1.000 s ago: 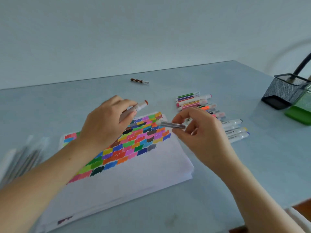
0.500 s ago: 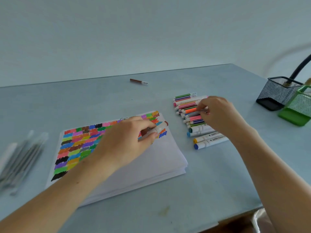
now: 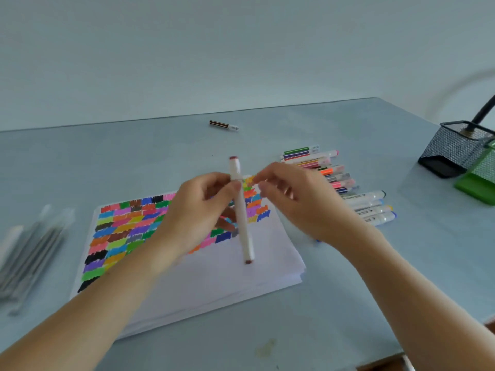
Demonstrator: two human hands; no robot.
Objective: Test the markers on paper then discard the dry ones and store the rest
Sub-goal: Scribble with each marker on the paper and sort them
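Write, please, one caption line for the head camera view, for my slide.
Left hand holds a white marker over the swatch-covered paper; right hand reaches toward it.
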